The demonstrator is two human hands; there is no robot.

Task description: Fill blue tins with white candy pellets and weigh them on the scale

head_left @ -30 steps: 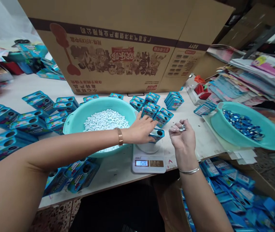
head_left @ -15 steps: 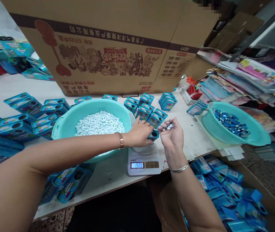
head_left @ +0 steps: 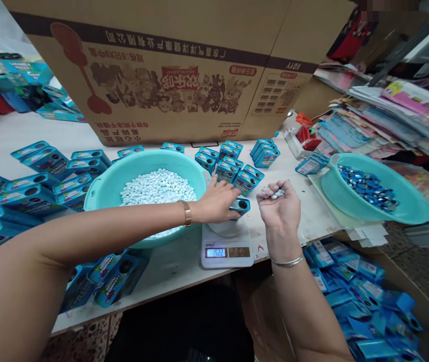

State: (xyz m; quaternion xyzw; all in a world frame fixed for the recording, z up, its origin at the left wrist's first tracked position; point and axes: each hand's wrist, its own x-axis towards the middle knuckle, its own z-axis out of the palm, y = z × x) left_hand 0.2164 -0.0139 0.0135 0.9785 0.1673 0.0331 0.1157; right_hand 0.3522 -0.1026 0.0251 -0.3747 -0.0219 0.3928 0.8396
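My left hand (head_left: 219, 201) reaches across the basin, its fingers gripping a small blue candy box (head_left: 242, 205) with a round dark hole in its top. That box stands over the round pan of a white digital scale (head_left: 226, 254); my hand hides part of it. To the right, my right hand (head_left: 281, 213) is palm up with fingers curled round several small white candies (head_left: 277, 193). A turquoise basin (head_left: 99, 193) holds a heap of white candies (head_left: 157, 185) under my left forearm.
Blue boxes (head_left: 46, 161) stand left and behind the basin. A large carton (head_left: 184, 115) closes off the back. At right, a second turquoise basin (head_left: 331, 186) holds blue shiny caps (head_left: 367, 188); below it, a carton is full of blue boxes (head_left: 368, 296). A red-and-white tool (head_left: 307, 138) lies near stacked papers.
My right hand has moved a little to the right, away from the box, with its fingers curled further over the candies. My left hand stays at the box.
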